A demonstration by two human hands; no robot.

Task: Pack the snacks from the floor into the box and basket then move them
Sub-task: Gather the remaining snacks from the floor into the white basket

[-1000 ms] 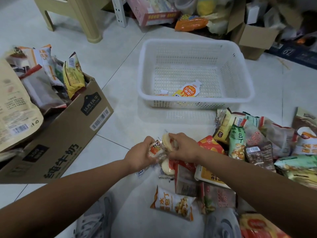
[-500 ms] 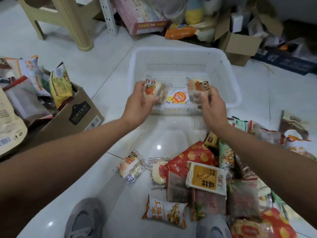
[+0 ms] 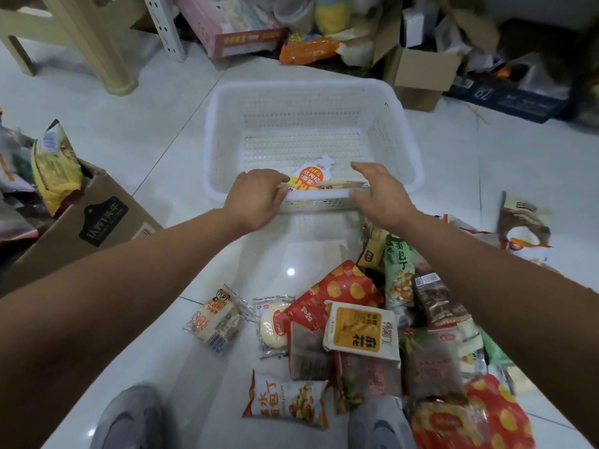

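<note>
Fingers [image 3: 364,170] of the left hand [image 3: 256,197] and right hand [image 3: 381,197] hang loose and empty over the basket's [image 3: 304,85] near rim, with the snacks [image 3: 359,332] on the floor [image 3: 285,254] back toward the person, nearer the right.

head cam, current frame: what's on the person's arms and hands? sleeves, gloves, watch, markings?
Nothing worn that shows. The left hand and right hand are bare: no gloves, and no rings visible. The left forearm and right forearm are bare right to the frame edge: no sleeves, watch, bands, tape or markings in view. Anything above the elbows is out of frame.
</note>
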